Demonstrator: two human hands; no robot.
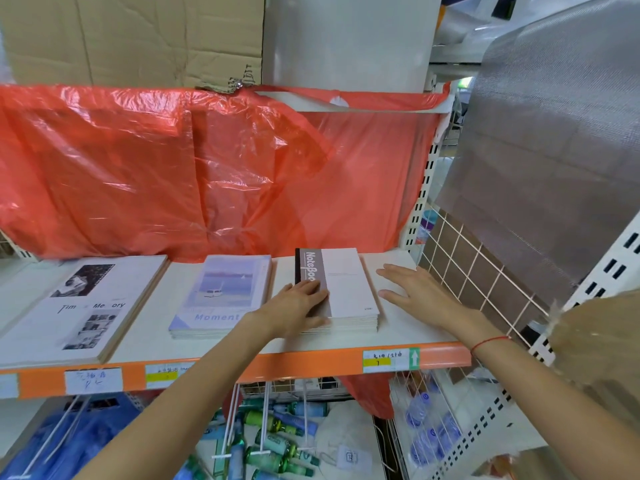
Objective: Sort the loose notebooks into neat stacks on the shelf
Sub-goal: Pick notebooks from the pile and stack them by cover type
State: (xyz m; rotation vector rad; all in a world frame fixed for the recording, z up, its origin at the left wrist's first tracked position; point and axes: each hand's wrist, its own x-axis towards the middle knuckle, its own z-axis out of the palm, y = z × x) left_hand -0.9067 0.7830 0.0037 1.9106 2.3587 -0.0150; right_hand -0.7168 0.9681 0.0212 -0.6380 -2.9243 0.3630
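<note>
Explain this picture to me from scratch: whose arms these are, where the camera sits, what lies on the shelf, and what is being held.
There is no machine here. A person wears one wide-angle camera on the head, looking forward and down, so the two bare arms are their own.

On the white shelf with an orange front edge lie three stacks of notebooks: a large black-and-white stack, a pale blue "Moment" stack, and a grey-and-white "Notebook" stack.

The left hand rests flat on that last stack's left edge. The right hand lies open on the bare shelf beside it. Neither holds anything in a grip. Red plastic sheeting hangs behind.
</note>
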